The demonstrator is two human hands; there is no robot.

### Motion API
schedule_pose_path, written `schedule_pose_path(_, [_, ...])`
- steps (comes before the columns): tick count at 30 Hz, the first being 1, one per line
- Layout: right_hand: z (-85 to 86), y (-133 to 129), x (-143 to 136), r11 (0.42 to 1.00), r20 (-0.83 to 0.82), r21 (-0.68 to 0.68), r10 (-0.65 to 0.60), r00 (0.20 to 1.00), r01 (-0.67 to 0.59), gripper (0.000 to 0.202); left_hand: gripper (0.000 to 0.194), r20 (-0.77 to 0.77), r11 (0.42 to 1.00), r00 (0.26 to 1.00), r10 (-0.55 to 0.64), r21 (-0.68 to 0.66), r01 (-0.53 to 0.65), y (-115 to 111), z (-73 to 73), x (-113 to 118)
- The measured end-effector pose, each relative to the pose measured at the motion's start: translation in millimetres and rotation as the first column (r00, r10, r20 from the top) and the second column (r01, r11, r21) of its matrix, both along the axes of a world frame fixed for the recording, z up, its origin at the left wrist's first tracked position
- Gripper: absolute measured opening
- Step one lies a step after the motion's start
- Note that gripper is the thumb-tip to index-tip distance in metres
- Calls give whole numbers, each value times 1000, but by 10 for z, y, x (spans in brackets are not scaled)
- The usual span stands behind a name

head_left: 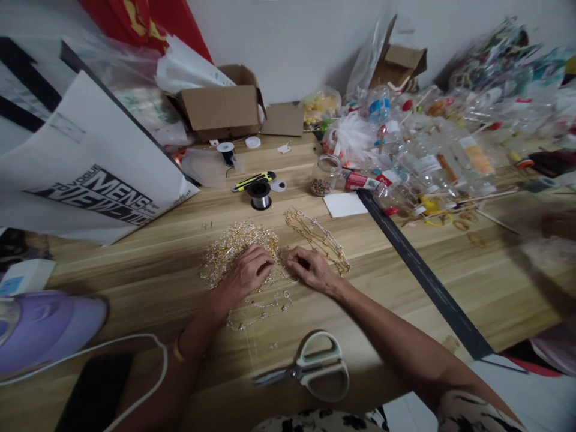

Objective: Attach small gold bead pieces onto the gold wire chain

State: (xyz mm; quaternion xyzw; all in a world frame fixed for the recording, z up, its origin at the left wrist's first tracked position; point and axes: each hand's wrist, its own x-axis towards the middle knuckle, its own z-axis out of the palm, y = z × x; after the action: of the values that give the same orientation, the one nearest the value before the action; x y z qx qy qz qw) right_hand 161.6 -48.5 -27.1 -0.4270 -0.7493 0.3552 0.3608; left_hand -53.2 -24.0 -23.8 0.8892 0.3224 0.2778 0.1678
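My left hand (249,270) rests at the near edge of a tangled heap of gold and silver bead chains (234,247), its fingers pinched together. Facing it, my right hand (311,268) is closed in a pinch too. A thin chain (285,275) runs between the two hands; its exact hold at the fingertips is too small to see. Beyond my right hand lie several gold and silver chains (317,235) laid out side by side. Closer to me, a silver chain with dark beads (265,313) curves on the wooden table (391,288).
Scissors (310,372) lie nearest my body. Spools of wire (260,195), a yellow utility knife (253,180) and a jar of beads (324,177) stand behind. At left are a paper bag (94,174) and a purple iron (49,330); plastic bottles (432,162) crowd the right.
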Motion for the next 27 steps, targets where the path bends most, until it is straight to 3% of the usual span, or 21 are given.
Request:
schedule_pose_path(6, [9,-8,-11,1000,0,13,2,1000,-2,10,7,143,994,986,81,-79,-70,7,4,5])
schedule_pose_path(14, [30,-49,-70,996,-80,18,-85,993,87,10,6,206,926,919,336,-251,-282,-66,173,83])
schedule_pose_path(21, [-4,-103,-135,998,-107,-18,-60,992,59,9,6,241,827,861,447,-478,-296,-52,157,87])
schedule_pose_path(27, [-32,-108,-149,997,-81,17,-71,994,73,9,10,294,773,817,496,-578,-261,-67,101,98])
